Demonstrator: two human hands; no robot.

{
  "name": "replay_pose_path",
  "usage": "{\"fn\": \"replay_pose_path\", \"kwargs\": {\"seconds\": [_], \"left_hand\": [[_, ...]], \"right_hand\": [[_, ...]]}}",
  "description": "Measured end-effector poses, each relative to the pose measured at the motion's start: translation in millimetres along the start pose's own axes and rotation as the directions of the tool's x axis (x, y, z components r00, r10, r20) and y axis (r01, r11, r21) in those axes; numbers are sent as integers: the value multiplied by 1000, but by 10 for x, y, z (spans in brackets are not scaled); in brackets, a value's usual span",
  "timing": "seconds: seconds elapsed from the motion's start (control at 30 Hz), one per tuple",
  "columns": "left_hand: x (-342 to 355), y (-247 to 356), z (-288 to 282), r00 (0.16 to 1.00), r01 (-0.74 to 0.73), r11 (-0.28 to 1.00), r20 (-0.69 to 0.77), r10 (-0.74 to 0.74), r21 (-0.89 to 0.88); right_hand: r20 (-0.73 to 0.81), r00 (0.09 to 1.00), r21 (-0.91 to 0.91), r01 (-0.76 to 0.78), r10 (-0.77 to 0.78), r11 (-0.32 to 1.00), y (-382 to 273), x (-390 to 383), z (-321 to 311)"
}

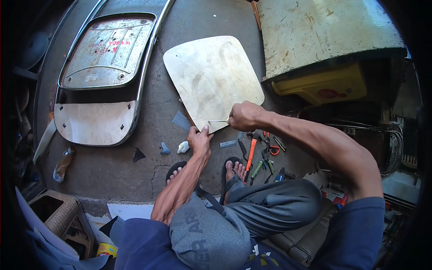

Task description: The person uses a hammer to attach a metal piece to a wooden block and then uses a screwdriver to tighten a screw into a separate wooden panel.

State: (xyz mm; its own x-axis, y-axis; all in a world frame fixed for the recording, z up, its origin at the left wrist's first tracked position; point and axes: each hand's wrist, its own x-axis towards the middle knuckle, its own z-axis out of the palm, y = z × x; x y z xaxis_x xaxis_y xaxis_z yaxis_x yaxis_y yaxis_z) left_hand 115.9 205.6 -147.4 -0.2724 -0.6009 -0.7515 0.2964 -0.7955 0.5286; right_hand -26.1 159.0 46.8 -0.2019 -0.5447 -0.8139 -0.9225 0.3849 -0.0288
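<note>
A pale plywood seat panel with rounded corners lies on the floor before me, its near end towards my feet. My left hand grips its near corner, thumb on top and fingers at the edge. My right hand is closed in a fist around the yellowish handle of a screwdriver; most of the handle is hidden in the fist. The thin metal shaft points left, and its tip meets the panel close to my left thumb. Small dark marks show near the panel's other corners.
A metal-framed folding chair lies at the left. Pliers, an orange-handled tool and other hand tools lie right of my feet. A white bottle and scraps sit near my left hand. A worn wooden table stands far right over a yellow container.
</note>
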Motion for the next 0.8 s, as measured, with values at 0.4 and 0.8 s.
{"fn": "replay_pose_path", "kwargs": {"seconds": [0.4,0.8], "left_hand": [[-38,177,4,990,-120,992,85,116,48],[-138,359,85,961,-258,964,124,248,70]], "right_hand": [[-138,965,-45,217,-222,975,204,-10,51],[47,998,446,-53,36,894,106,-333,104]]}}
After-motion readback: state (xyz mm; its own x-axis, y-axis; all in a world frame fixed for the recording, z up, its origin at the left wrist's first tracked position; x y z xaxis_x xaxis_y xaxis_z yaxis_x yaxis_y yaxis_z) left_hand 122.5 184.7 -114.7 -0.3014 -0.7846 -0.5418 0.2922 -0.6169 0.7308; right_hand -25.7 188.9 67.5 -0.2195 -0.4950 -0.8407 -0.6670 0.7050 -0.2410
